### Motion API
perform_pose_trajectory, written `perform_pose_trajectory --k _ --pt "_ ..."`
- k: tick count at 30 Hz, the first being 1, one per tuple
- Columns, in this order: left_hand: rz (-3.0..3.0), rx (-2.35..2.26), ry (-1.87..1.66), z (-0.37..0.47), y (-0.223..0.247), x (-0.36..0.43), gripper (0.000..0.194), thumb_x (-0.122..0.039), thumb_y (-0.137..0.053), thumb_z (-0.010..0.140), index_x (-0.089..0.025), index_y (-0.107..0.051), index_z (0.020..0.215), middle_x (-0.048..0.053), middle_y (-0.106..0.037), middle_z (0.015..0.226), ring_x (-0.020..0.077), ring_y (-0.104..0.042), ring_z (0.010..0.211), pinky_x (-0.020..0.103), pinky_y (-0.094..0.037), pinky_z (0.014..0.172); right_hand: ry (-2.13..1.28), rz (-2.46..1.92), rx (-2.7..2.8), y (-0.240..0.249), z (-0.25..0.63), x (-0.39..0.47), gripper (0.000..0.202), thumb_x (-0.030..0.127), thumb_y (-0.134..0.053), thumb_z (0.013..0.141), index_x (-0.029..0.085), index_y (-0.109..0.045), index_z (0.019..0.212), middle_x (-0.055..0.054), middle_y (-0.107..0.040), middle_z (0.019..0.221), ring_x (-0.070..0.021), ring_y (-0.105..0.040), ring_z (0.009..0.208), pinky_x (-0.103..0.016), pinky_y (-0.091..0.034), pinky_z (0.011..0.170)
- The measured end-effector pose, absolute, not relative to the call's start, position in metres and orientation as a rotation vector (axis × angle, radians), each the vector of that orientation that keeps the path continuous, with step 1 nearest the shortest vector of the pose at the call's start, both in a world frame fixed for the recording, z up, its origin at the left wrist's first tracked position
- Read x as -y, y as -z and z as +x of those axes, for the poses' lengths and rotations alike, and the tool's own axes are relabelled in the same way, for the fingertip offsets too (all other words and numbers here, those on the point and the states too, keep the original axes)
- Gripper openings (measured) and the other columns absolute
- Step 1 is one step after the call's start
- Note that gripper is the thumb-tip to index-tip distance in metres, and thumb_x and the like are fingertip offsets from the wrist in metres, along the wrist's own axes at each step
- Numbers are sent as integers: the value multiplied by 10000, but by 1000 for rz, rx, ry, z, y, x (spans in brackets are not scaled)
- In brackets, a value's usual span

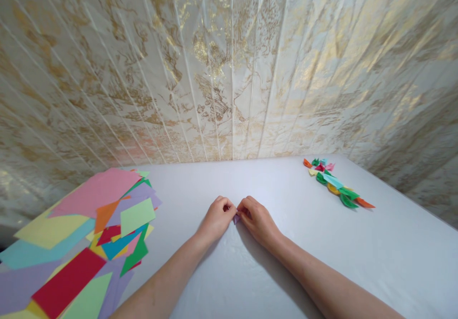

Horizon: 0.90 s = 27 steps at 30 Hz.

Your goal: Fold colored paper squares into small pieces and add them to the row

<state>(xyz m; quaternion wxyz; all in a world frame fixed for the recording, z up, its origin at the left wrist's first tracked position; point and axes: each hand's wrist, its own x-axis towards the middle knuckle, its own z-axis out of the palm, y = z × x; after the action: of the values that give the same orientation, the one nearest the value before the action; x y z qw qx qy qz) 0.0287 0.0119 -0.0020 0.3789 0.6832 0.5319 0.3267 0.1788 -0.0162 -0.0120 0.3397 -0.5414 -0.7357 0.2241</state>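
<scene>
Near the middle of the white table (214, 175), my left hand (219, 217) and my right hand (255, 218) meet at the fingertips. Between them they pinch a small folded piece of purple paper (236, 219). Only a little corner of it shows below the fingers; the rest is hidden. Both hands are closed, thumbs against fingers, just above the tabletop.
Loose coloured paper sheets lie in a spread pile at the left, with a pink sheet (107, 190) and a red sheet (67, 281) on top. Several small folded paper pieces (332, 181) sit in a line at the back right. A gold-patterned curtain (214, 70) hangs behind the table.
</scene>
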Motion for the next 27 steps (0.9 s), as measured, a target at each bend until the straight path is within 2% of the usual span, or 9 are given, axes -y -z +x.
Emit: perform_pose_trajectory --k 27 --pt "1797 -1353 -858 28 10 -14 139 -117 -541 757 -186 -565 639 -3 -558 733 153 -549 708 267 -437 688 -570 -1392 1912 15 179 14 165 47 -523 823 195 -574 774 7 -566 788 -127 -542 706 -229 -394 645"
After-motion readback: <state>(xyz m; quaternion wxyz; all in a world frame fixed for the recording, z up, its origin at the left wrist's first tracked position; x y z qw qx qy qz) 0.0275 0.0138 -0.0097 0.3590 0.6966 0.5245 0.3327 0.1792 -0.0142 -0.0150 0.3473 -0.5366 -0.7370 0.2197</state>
